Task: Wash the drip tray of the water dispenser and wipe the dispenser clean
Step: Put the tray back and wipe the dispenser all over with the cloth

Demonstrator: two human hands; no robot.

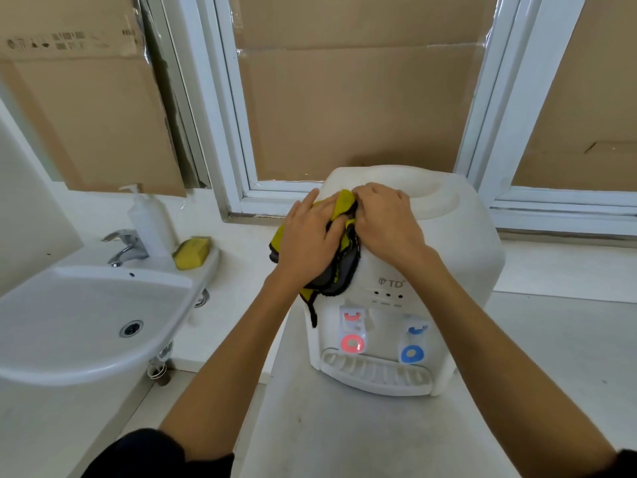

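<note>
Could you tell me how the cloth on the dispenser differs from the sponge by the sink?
The cloth is yellow and grey with dark edging; the sponge is plain yellow. The cloth lies crumpled and draped over the dispenser, while the sponge is a firm block on the sink rim. Both hands, left and right, are on the cloth; the sponge lies untouched. Both are cleaning items with yellow in them.

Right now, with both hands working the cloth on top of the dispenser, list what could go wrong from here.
1. The yellow and grey cloth, which the left hand and right hand press on the white plastic water dispenser, dangles a black strip close to the red tap lever; it might snag there.
2. The slotted white drip tray juts out at the base; hard downward wiping could perhaps rock the unit or knock the tray loose.
</note>
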